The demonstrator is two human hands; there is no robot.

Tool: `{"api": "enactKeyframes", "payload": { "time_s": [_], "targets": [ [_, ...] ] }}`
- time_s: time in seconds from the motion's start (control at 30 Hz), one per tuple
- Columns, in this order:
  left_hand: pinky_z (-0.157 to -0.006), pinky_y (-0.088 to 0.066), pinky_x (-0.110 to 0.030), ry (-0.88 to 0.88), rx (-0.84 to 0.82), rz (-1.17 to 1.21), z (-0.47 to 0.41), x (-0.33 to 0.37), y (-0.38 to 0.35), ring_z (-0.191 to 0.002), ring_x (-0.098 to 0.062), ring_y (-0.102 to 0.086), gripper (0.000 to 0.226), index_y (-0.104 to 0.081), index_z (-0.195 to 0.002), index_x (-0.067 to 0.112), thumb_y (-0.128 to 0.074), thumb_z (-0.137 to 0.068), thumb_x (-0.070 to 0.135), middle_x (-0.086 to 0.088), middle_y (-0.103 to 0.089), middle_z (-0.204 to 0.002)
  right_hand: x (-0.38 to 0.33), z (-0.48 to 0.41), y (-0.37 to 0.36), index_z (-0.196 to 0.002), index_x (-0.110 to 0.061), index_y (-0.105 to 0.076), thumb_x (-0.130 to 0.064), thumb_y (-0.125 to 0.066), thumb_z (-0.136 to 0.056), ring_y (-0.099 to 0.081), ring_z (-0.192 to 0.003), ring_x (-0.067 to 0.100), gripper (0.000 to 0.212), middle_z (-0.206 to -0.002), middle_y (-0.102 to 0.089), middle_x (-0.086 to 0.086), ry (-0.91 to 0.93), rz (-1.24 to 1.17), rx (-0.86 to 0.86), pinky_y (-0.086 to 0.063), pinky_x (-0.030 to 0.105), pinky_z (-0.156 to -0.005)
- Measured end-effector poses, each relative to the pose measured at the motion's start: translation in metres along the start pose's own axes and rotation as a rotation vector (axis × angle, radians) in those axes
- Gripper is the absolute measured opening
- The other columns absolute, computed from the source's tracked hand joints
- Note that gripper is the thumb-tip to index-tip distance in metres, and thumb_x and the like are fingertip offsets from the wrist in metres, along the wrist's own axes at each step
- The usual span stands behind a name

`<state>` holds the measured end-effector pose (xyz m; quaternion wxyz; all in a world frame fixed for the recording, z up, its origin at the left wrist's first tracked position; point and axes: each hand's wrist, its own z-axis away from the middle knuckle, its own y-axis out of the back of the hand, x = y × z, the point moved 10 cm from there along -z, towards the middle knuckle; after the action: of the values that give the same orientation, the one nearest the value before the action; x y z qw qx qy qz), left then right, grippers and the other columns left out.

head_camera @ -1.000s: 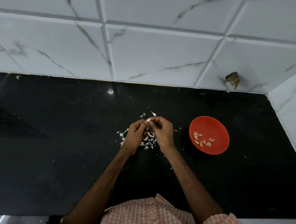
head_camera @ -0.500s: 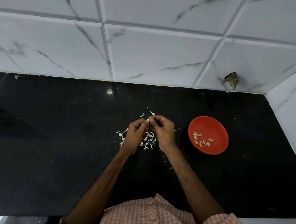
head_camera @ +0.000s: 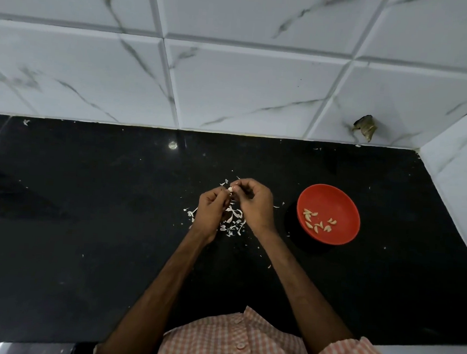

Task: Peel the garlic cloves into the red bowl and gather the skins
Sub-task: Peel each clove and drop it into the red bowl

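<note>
Little has shifted since a moment ago: the left hand (head_camera: 212,211) and right hand (head_camera: 255,206) stay raised together over the scattered skins (head_camera: 235,218) on the black countertop (head_camera: 85,221), fingertips of both pinching one garlic clove (head_camera: 230,189), while the red bowl (head_camera: 341,206), holding peeled cloves (head_camera: 317,222), sits to their right.

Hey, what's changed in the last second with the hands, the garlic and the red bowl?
Nothing visibly moved. The left hand and right hand still pinch the same garlic clove above the skins; nothing was picked up or dropped. The red bowl and its peeled cloves stayed put.
</note>
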<state>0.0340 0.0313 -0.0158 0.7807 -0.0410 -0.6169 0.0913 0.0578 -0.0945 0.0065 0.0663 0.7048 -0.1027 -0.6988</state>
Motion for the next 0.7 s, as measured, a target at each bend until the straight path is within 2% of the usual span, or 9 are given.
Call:
{"api": "enactKeyframes", "payload": {
  "time_s": [0.1,0.2,0.33,0.5,0.7],
  "targets": [
    [-0.046,-0.029,-0.017,-0.024,-0.007,-0.003,0.0,0.006,-0.003,-0.051,-0.005,-0.031,0.035,-0.048,-0.066,0.004,-0.045,-0.101,0.004,0.002,-0.036,-0.058,0.019,0.002,-0.006,-0.093,-0.017,-0.073,-0.002,-0.064,-0.095,-0.073,-0.093,0.025,0.018,-0.095,-0.075,0.008,-0.146,-0.168,-0.069,-0.06,0.047,-0.088],
    [-0.042,-0.026,-0.018,0.007,0.038,0.031,-0.003,0.003,0.006,-0.047,-0.004,-0.028,0.038,-0.043,-0.062,0.01,-0.046,-0.1,0.004,0.004,-0.035,-0.055,0.011,0.007,-0.008,-0.095,-0.01,-0.072,0.0,-0.067,-0.093,-0.073,-0.096,0.024,0.012,-0.097,-0.074,0.01,-0.124,-0.226,-0.092,-0.061,0.038,-0.082],
    [-0.041,-0.021,-0.02,0.043,0.052,0.052,-0.004,-0.003,0.011,-0.045,-0.006,-0.025,0.039,-0.042,-0.061,0.013,-0.045,-0.1,0.009,0.004,-0.032,-0.054,0.001,0.008,-0.01,-0.1,-0.004,-0.069,0.005,-0.066,-0.092,-0.07,-0.093,0.011,0.013,-0.097,-0.071,0.007,-0.104,-0.256,-0.132,-0.058,0.024,-0.075],
    [-0.041,-0.024,-0.019,0.104,0.026,0.122,-0.002,-0.007,0.01,-0.046,-0.007,-0.026,0.042,-0.043,-0.061,0.015,-0.043,-0.103,0.015,0.004,-0.032,-0.053,-0.001,0.01,-0.014,-0.103,-0.02,-0.072,0.001,-0.065,-0.094,-0.07,-0.096,0.01,0.025,-0.101,-0.073,-0.001,-0.095,-0.232,-0.208,-0.057,0.024,-0.074],
    [-0.042,-0.023,-0.02,0.14,-0.007,0.116,-0.001,-0.011,0.007,-0.048,-0.008,-0.025,0.044,-0.041,-0.058,0.017,-0.044,-0.102,0.018,0.005,-0.03,-0.053,0.006,0.007,-0.011,-0.103,-0.013,-0.074,-0.001,-0.063,-0.096,-0.071,-0.096,0.011,0.018,-0.104,-0.074,0.004,-0.118,-0.215,-0.156,-0.057,0.025,-0.073]
  ]
}}
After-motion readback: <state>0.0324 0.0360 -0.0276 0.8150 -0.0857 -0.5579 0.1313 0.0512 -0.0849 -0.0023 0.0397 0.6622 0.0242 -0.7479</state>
